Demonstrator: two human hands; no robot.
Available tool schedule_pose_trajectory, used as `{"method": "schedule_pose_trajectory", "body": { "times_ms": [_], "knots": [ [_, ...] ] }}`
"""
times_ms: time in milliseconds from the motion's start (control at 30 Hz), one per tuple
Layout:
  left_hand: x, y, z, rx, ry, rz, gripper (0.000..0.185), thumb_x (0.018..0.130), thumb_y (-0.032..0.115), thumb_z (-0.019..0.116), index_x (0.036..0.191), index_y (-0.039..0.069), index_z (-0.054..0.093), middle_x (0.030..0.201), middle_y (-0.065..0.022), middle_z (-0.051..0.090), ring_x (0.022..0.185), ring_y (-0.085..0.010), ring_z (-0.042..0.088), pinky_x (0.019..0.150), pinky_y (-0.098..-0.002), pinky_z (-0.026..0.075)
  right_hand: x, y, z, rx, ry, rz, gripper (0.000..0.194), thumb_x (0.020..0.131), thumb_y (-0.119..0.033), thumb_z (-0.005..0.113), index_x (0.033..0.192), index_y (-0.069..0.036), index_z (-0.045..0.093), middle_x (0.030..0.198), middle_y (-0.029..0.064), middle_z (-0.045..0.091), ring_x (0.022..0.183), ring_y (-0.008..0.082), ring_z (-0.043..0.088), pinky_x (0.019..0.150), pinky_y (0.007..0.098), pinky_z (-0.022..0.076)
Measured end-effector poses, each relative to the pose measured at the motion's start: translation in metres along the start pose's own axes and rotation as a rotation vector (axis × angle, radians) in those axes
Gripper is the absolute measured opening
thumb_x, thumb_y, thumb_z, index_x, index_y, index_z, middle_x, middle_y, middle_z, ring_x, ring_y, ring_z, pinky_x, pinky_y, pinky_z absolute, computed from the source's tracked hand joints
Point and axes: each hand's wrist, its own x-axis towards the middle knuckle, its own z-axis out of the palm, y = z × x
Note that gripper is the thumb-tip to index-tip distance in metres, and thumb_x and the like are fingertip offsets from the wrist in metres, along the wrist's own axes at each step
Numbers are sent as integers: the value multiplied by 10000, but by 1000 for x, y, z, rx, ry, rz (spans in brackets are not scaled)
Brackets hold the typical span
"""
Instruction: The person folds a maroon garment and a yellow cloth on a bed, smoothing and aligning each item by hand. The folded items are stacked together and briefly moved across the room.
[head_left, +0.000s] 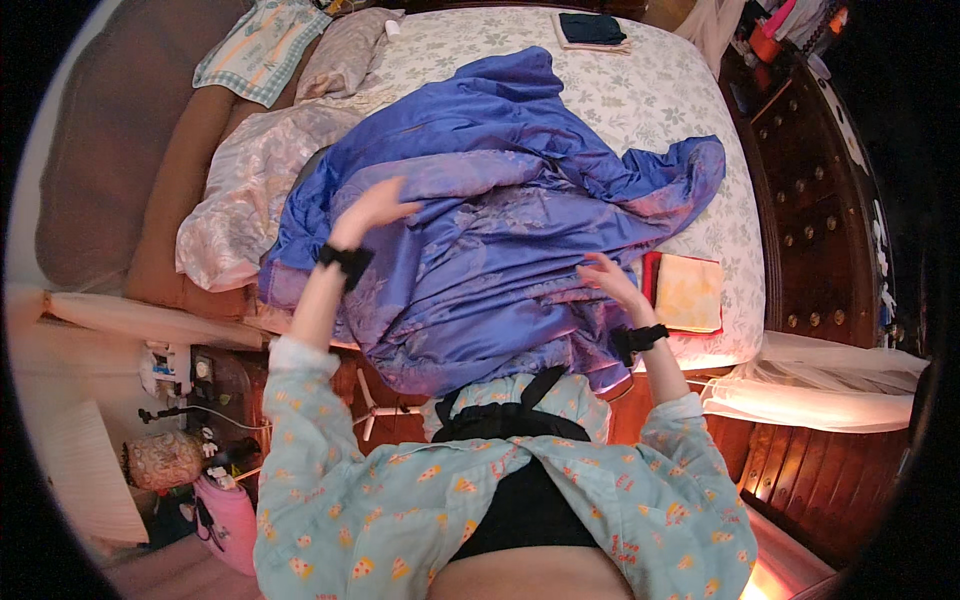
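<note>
A crumpled blue-purple satin quilt (480, 225) covers much of the bed before me and hangs over its near edge. Above the quilt's left part is my left hand (380, 204), fingers spread and slightly blurred, holding nothing. My right hand (609, 279) hovers over the quilt's right side with its fingers apart and nothing in them. Just right of that hand lies a folded yellow cloth (690, 294) on a red one. Black bands circle both wrists. Whether either hand touches the quilt, I cannot tell.
The mattress wears a white leaf-print sheet (645, 97). Pillows (255, 187) lie along the brown headboard (176, 202) at left. A folded dark cloth (592, 30) rests at the far side. A dark wooden dresser (806, 210) stands right; sheer curtains (810, 397) hang near the bed's corner.
</note>
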Motion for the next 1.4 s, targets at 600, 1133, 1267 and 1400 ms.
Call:
{"method": "schedule_pose_trajectory", "body": {
  "times_ms": [600, 1133, 1267, 1400],
  "knots": [
    [140, 114, 93, 156, -143, 384, 282, 891, 309, 473, 853, 51, 581, 726, -210, 610, 677, -384, 602, 569, -481, 459, -142, 161, -41, 297, 296, 352, 514, 851, -352, 586, 1251, -66, 436, 1039, 87, 600, 872, 171, 607, 769, 300, 466],
    [-240, 149, -123, -89, -132, 174, 208, 796, 224, 628, 694, 65, 542, 583, -113, 465, 562, -281, 463, 554, -360, 349, 110, 38, -100, 688, 220, 37, 397, 774, -384, 613, 968, -38, 588, 930, 82, 621, 849, 239, 587, 760, 387, 486],
    [-243, 86, -78, -150, -38, -7, 318, 685, 301, 739, 812, 47, 596, 674, -149, 552, 619, -327, 516, 590, -361, 391, 129, 40, -83, 424, 732, -187, 287, 699, -182, 555, 864, 51, 584, 819, 63, 602, 731, 207, 545, 645, 342, 437],
    [-199, -7, -54, -250, 126, -216, 267, 722, 74, 617, 976, 8, 567, 858, -203, 611, 822, -360, 601, 693, -370, 459, 83, -39, -106, 637, 639, -340, 38, 659, -43, 491, 690, -27, 508, 655, -15, 499, 561, 124, 464, 485, 298, 348]
  ]
}}
